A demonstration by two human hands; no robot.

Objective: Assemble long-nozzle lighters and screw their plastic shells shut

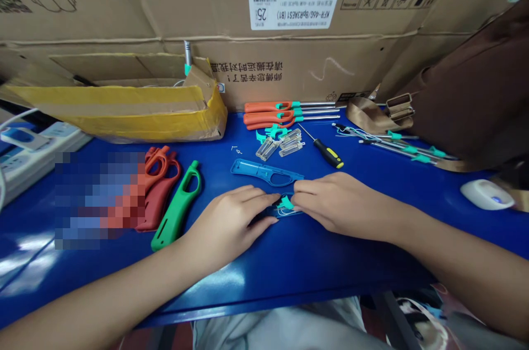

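Note:
Between my two hands lies a blue lighter casing half (289, 214), with a teal trigger (285, 203) and thin white wires in it. My left hand (235, 215) is closed on its left end, thumb below and fingers above. Pinching fingers of my right hand (339, 204) grip the right end and hide much of it. Just beyond sits a second blue casing half (252, 169), lying open side up. Transparent fuel tanks (283, 144), loose teal triggers (275, 131) and a black-and-yellow screwdriver (328, 154) are farther back.
Orange assembled lighters (268, 113) lie at the back. Green casing (176, 209) and red casings (159, 201) are left, beside a blurred patch. A yellow-taped box (165, 121) and power strip (45, 157) stand farther left. Metal rods with wires (397, 146) and a white device (486, 194) are right.

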